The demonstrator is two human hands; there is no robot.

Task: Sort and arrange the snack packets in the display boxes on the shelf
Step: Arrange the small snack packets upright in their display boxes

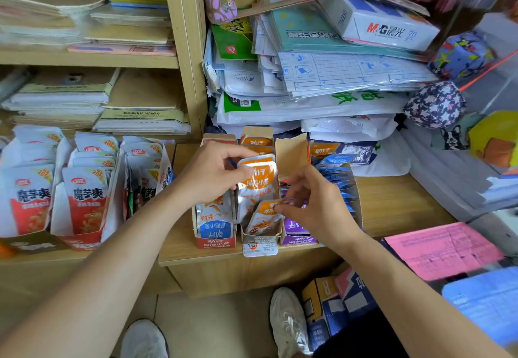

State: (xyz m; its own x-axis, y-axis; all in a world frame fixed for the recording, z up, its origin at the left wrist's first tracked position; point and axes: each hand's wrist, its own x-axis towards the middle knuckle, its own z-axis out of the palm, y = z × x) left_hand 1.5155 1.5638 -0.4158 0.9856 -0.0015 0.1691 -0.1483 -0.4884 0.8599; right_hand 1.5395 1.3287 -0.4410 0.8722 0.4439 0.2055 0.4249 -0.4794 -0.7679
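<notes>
Several narrow display boxes stand on the wooden shelf (392, 203). In the middle box (259, 241), my left hand (215, 172) pinches the top of an upright orange-and-silver snack packet (256, 186). My right hand (311, 203) pinches the top corner of a smaller orange packet (265, 217) leaning at the front of that box. To its left, another box (215, 241) holds blue-and-white packets (214, 220). Purple packets (295, 226) fill a box on the right, with blue packets (336, 172) behind it.
At the left stand larger boxes of red-and-white snack bags (87, 198). Stacks of paper and plastic-wrapped stationery (322, 77) crowd the shelf behind the boxes. Pink sheets (443, 248) lie at the right. Cartons (336, 301) and my shoes (288, 321) are on the floor below.
</notes>
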